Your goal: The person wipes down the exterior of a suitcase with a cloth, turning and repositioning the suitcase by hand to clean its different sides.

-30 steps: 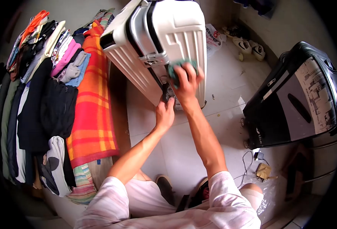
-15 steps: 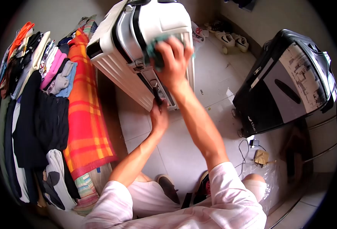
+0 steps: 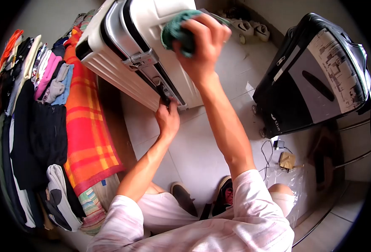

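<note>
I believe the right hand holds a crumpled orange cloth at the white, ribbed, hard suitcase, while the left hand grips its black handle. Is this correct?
The colour is wrong: the head view shows that the right hand holds a crumpled green cloth at the white, ribbed, hard suitcase, while the left hand grips its black handle.

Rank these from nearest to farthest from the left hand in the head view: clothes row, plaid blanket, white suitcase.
1. White suitcase: ahead, with the left hand at its black handle.
2. Plaid blanket: off to the hand's left.
3. Clothes row: farther left, beyond the blanket.
</note>
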Demonstrator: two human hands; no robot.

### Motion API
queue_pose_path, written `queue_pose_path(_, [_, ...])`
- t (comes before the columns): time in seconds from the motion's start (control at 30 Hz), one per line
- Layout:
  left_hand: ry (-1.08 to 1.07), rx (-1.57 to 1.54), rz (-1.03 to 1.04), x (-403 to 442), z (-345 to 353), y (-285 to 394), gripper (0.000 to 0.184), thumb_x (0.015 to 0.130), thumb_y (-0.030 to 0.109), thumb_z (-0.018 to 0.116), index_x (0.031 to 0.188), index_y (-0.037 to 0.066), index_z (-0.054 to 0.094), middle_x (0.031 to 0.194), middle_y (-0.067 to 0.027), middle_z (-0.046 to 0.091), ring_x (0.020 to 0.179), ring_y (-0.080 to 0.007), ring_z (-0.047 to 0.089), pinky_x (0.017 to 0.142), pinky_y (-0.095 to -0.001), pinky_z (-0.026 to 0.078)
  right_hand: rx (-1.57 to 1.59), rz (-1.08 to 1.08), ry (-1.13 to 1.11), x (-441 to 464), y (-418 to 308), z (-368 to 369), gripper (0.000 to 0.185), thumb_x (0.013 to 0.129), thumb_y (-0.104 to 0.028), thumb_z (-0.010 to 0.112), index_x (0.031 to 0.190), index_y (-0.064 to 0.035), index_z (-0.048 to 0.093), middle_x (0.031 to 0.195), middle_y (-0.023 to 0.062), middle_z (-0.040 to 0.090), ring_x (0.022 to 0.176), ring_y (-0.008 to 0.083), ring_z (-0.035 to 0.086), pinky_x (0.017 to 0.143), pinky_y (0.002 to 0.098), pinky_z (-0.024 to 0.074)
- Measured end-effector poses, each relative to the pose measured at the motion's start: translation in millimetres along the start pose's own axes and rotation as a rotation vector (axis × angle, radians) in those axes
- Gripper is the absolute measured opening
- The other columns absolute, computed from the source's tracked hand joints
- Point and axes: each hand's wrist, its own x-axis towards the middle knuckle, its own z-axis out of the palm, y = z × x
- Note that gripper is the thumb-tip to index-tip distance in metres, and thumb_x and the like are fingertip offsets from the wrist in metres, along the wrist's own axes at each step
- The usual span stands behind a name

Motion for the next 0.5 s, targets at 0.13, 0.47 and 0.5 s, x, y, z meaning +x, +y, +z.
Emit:
queue_pose_path(0.13, [-0.055,-0.009,0.072,7.1,-10.6,-10.2,0.018,0.097,0.017,0.052,0.098,0.001,0.060,0.086,-0.0064,0.066,0.084,-0.0165,0.061,0.081,-0.0318,0.048,-0.151,0.144,0.006,-119.8,9.9,9.4,0.042,0.062,-0.019,0.080,0.101,-0.0179,0.066,0.113,0.0062,0.057,0.111,0.0314,0.049,0.096,0.0446,0.0380])
queue_pose_path(0.47, [-0.077,-0.365,0.131,13.8,-21.8,-22.2,0.019,0.097,0.010,0.061,0.110,0.000,0.052,0.100,-0.0077,0.063,0.091,-0.0144,0.064,0.083,-0.0282,0.050,0.172,0.479,0.002,-170.3,-12.6,-17.8,0.046,0.062,-0.010,0.080,0.103,-0.0091,0.061,0.106,0.0124,0.059,0.098,0.0334,0.054,0.090,0.0438,0.0417])
queue_pose_path(0.5, [-0.066,-0.307,0.173,11.2,-24.2,-16.7,0.021,0.097,0.009,0.062,0.111,0.000,0.051,0.102,-0.0077,0.061,0.091,-0.0141,0.063,0.082,-0.0276,0.050,0.248,0.359,-0.003,-130.2,-24.4,-11.7,0.045,0.064,-0.011,0.080,0.104,-0.0108,0.061,0.108,0.0106,0.059,0.099,0.0322,0.053,0.090,0.0431,0.0420])
